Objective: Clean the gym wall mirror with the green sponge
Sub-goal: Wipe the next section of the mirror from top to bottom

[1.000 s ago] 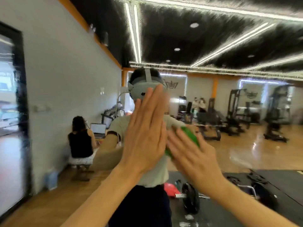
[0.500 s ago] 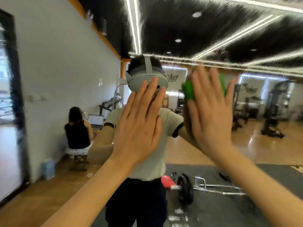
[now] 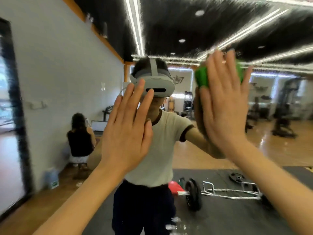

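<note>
Pressing the soft green foam sponge (image 3: 202, 78) flat under right hand (image 3: 223, 106), fingers straight, high on the large glass wall mirror (image 3: 55, 78); left hand (image 3: 126, 133) spread on glass; light, squashy, best palmed across its back.

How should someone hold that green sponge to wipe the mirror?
As the right hand does now, probably: from behind, flat palm over the sponge's broad back and straight fingers spread across it. The sponge lies flat against the upright mirror, so only its back and edges are free, and an even push presses its whole face on the glass.
</note>
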A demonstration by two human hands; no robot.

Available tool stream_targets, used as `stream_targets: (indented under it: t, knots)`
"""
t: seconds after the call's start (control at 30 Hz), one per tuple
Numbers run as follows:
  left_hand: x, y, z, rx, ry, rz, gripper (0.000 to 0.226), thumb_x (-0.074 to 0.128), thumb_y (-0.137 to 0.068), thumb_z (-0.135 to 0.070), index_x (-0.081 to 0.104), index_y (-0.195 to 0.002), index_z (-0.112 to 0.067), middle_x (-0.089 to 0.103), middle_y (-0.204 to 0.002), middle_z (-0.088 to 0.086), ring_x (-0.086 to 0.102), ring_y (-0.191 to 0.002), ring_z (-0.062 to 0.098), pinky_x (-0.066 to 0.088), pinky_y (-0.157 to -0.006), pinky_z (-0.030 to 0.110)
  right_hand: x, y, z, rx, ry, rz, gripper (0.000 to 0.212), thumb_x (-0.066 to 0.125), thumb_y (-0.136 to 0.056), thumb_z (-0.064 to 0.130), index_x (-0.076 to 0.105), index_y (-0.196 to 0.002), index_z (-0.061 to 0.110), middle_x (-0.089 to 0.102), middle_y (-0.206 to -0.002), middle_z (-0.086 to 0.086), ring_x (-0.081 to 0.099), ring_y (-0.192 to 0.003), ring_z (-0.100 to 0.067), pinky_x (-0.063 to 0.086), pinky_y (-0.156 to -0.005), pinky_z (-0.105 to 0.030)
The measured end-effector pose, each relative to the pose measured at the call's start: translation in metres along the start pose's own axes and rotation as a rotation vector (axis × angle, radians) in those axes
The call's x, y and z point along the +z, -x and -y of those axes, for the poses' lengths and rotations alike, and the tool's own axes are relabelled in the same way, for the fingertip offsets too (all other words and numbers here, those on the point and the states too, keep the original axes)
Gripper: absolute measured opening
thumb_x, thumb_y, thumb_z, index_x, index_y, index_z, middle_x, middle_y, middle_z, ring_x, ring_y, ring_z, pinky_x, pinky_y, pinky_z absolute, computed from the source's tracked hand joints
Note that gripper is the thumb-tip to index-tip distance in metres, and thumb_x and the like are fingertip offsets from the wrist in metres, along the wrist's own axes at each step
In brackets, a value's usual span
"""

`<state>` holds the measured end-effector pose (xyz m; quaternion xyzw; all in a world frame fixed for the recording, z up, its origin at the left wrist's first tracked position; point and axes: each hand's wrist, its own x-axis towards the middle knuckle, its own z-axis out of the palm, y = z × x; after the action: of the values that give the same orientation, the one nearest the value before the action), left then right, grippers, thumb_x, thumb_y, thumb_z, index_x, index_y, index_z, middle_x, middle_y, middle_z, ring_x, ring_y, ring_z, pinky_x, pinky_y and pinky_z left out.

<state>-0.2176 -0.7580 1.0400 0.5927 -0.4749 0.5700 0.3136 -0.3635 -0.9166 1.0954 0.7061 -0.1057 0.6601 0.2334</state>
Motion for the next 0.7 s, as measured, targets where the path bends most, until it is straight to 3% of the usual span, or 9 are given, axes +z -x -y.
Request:
stream_targets:
  t: [0.13, 0.23, 0.3, 0.4, 0.47, 0.53, 0.63, 0.7]
  knots:
    - [-0.002, 0.0, -0.002, -0.008, 0.035, 0.002, 0.058, 0.039, -0.101, -0.019, 0.031, -0.157, -0.004, 0.022, -0.166, 0.017, 0.014, -0.155, 0.029, 0.002, -0.127, 0.035, -0.012, 0.138, 0.012, -0.459, 0.062, 0.272, 0.068, 0.052, -0.097, 0.024, 0.024, -0.158, 0.013, 0.019, -0.167, -0.006, 0.01, -0.155, -0.021, -0.001, -0.126, -0.045]
    - [-0.002, -0.001, -0.002, -0.013, 0.025, 0.007, 0.059, 0.038, -0.101, -0.02, 0.03, -0.157, -0.004, 0.022, -0.166, 0.017, 0.013, -0.155, 0.029, 0.002, -0.127, 0.035, -0.022, 0.138, -0.017, -0.682, 0.089, 0.348, 0.06, 0.04, -0.103, 0.027, 0.023, -0.159, 0.015, 0.016, -0.168, -0.003, 0.01, -0.155, -0.019, -0.001, -0.126, -0.042]
    - [-0.003, 0.0, -0.002, -0.018, 0.036, 0.015, 0.059, 0.037, -0.101, -0.02, 0.029, -0.157, -0.005, 0.021, -0.166, 0.015, 0.012, -0.156, 0.027, 0.002, -0.128, 0.036, -0.018, 0.085, -0.033, -0.573, 0.086, 0.247, 0.051, 0.032, -0.108, 0.026, 0.023, -0.156, 0.012, 0.019, -0.165, -0.005, 0.012, -0.154, -0.021, -0.002, -0.126, -0.043]
    - [-0.005, -0.001, -0.004, -0.03, 0.084, 0.009, 0.059, 0.039, -0.1, -0.021, 0.03, -0.157, -0.007, 0.021, -0.167, 0.014, 0.012, -0.156, 0.026, 0.002, -0.128, 0.035, -0.015, 0.003, -0.047, -0.178, 0.031, 0.061, 0.05, 0.032, -0.109, 0.026, 0.029, -0.155, 0.007, 0.028, -0.163, -0.014, 0.018, -0.152, -0.03, -0.005, -0.125, -0.043]
    - [-0.006, -0.001, -0.007, -0.046, 0.117, 0.005, 0.059, 0.04, -0.1, -0.022, 0.03, -0.157, -0.008, 0.021, -0.167, 0.013, 0.012, -0.156, 0.025, 0.002, -0.127, 0.035, -0.012, -0.003, -0.038, -0.03, 0.001, 0.011, 0.052, 0.032, -0.108, 0.025, 0.029, -0.156, 0.006, 0.027, -0.163, -0.015, 0.015, -0.153, -0.03, -0.009, -0.124, -0.042]
    - [-0.007, -0.001, -0.01, -0.064, 0.144, 0.005, 0.059, 0.041, -0.1, -0.023, 0.03, -0.157, -0.008, 0.021, -0.167, 0.013, 0.011, -0.157, 0.025, 0.002, -0.127, 0.035, -0.009, 0.043, -0.025, -0.096, 0.033, 0.059, 0.056, 0.036, -0.105, 0.025, 0.024, -0.157, 0.007, 0.024, -0.164, -0.014, 0.008, -0.153, -0.025, -0.012, -0.124, -0.042]
    - [-0.007, -0.001, -0.01, -0.063, 0.135, 0.014, 0.059, 0.041, -0.1, -0.023, 0.031, -0.156, -0.006, 0.02, -0.167, 0.014, 0.011, -0.156, 0.025, 0.001, -0.127, 0.035, -0.019, 0.151, -0.02, -0.39, 0.072, 0.251, 0.058, 0.038, -0.105, 0.025, 0.02, -0.16, 0.014, 0.015, -0.168, -0.004, 0.008, -0.155, -0.02, -0.003, -0.126, -0.044]
    - [-0.007, -0.001, -0.01, -0.055, 0.112, 0.022, 0.06, 0.04, -0.1, -0.024, 0.031, -0.156, -0.005, 0.021, -0.166, 0.015, 0.012, -0.156, 0.027, 0.0, -0.127, 0.034, -0.031, 0.172, -0.033, -0.549, 0.085, 0.318, 0.058, 0.036, -0.106, 0.026, 0.019, -0.161, 0.016, 0.011, -0.169, 0.0, 0.009, -0.155, -0.017, -0.003, -0.126, -0.041]
